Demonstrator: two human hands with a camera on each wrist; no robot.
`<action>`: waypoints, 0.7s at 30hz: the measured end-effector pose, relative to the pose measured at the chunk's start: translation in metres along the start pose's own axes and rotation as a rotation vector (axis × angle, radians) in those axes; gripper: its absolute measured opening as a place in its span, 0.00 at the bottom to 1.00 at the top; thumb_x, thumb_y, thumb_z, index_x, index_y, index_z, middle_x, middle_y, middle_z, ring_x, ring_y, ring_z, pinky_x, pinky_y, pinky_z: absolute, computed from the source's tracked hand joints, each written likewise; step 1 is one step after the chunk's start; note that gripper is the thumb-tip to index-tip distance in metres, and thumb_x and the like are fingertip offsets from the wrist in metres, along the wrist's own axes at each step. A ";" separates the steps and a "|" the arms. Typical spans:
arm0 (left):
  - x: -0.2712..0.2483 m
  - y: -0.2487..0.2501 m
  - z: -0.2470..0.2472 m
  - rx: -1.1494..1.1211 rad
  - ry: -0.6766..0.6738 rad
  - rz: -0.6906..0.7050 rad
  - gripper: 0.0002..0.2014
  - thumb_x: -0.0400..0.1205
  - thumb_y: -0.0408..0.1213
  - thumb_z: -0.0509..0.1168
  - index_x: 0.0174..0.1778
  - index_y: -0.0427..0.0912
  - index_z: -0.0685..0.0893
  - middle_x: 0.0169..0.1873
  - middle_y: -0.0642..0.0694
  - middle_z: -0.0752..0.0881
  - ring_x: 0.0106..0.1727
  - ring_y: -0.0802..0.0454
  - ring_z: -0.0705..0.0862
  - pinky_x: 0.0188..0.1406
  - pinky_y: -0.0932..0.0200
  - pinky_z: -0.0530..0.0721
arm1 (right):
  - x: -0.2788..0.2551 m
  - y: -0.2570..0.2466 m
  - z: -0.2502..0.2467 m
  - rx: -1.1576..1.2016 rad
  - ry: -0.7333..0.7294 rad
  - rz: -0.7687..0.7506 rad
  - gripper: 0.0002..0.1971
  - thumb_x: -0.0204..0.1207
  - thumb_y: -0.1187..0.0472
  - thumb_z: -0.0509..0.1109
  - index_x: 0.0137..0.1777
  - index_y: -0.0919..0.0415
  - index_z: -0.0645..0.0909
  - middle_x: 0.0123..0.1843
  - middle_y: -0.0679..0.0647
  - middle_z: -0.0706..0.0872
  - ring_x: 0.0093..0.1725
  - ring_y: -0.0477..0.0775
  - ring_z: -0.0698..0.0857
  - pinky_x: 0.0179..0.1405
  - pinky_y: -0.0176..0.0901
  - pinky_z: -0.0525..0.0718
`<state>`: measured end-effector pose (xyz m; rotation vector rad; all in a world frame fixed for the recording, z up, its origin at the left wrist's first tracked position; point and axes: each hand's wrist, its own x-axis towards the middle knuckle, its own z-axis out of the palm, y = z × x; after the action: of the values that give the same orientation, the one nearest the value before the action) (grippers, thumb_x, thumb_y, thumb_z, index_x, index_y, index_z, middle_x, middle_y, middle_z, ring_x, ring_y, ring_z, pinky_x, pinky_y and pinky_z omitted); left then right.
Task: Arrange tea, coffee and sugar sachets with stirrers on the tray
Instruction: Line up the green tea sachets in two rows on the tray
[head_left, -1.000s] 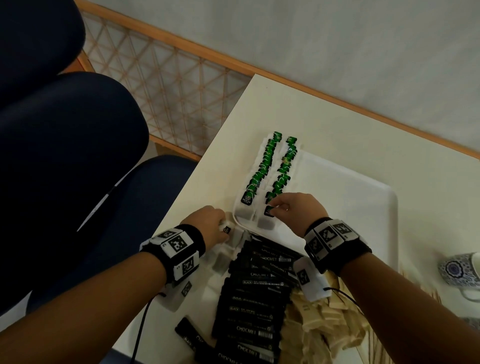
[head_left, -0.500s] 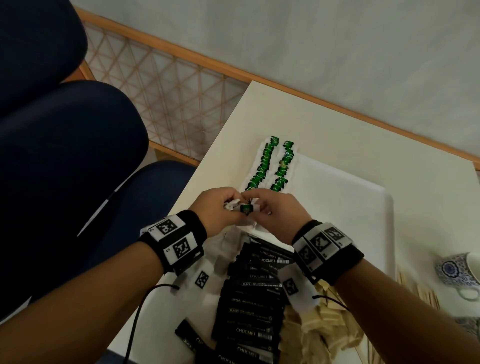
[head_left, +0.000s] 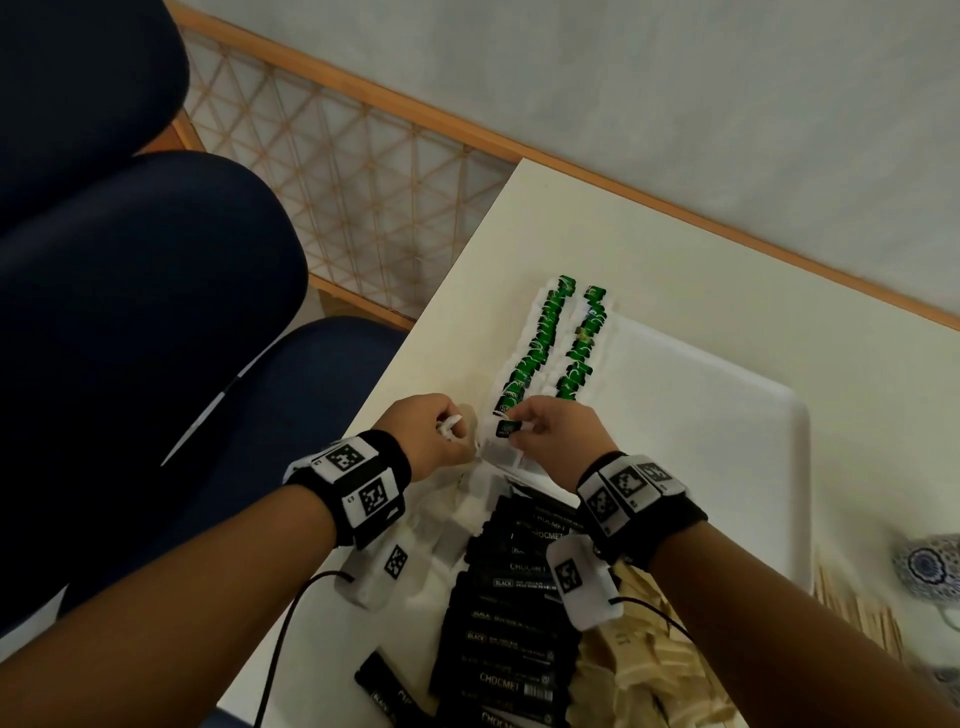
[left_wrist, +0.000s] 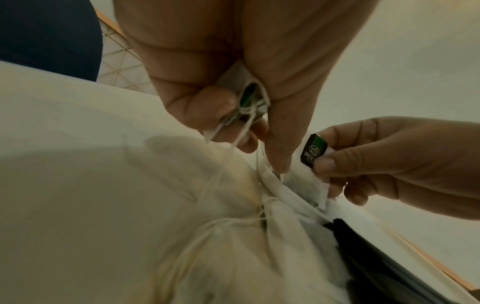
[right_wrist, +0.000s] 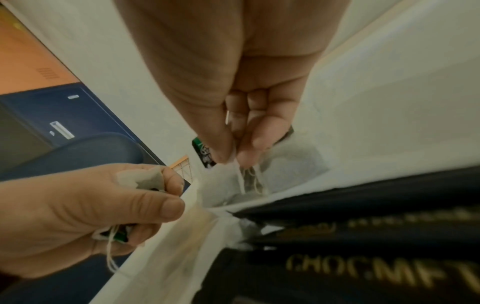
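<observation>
Both hands are in close over the near left corner of the white tray (head_left: 737, 441), right at the near end of two neat rows of green-tagged tea bags (head_left: 550, 348) running along its left side. The right hand (head_left: 558, 434) pinches a tea bag (left_wrist: 310, 174) between thumb and fingertips, its green-and-black tag (head_left: 508, 427) facing up, the bag's lower edge hanging just above the tray's rim. The left hand (head_left: 434, 434), just beside it and apart, is curled round another tea bag (right_wrist: 144, 179), tag and white string (left_wrist: 246, 123) bunched in the fist, a loop of string dangling below. Beneath the left wrist lies a loose heap of white tea bags (head_left: 441, 535) on the counter (head_left: 649, 260). Next to them, a long stack of black sachets (head_left: 511, 618) lettered CHOCMET stretches toward the camera, touching the tray's near edge. Pale paper sachets (head_left: 654, 675) are piled to the right of those, wooden stirrers (head_left: 857, 608) fan out beyond, and a blue patterned cup (head_left: 930, 569) sits at the far right edge.
</observation>
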<state>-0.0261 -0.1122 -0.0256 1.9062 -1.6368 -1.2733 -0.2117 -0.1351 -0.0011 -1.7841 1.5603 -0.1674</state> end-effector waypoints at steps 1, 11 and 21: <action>0.002 0.002 0.002 0.021 -0.002 -0.003 0.12 0.70 0.39 0.78 0.38 0.48 0.79 0.36 0.53 0.80 0.39 0.53 0.79 0.36 0.63 0.75 | 0.001 0.000 0.000 -0.015 0.014 -0.005 0.08 0.77 0.62 0.70 0.55 0.51 0.84 0.34 0.40 0.79 0.34 0.39 0.78 0.30 0.26 0.72; 0.015 0.025 0.012 0.183 -0.045 -0.009 0.20 0.67 0.47 0.79 0.45 0.47 0.76 0.39 0.52 0.79 0.37 0.55 0.77 0.31 0.60 0.70 | -0.025 0.020 -0.017 -0.141 -0.034 -0.066 0.01 0.75 0.53 0.71 0.44 0.44 0.83 0.37 0.39 0.83 0.37 0.39 0.79 0.36 0.32 0.75; 0.015 0.031 0.016 0.289 -0.072 -0.004 0.22 0.68 0.52 0.77 0.47 0.48 0.75 0.42 0.50 0.81 0.42 0.51 0.80 0.40 0.55 0.79 | -0.036 0.028 -0.013 -0.265 -0.229 -0.213 0.12 0.81 0.59 0.65 0.60 0.52 0.86 0.55 0.52 0.86 0.53 0.51 0.82 0.58 0.41 0.78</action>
<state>-0.0589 -0.1304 -0.0177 2.0465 -1.9446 -1.1712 -0.2503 -0.1081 0.0043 -2.0936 1.2741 0.1451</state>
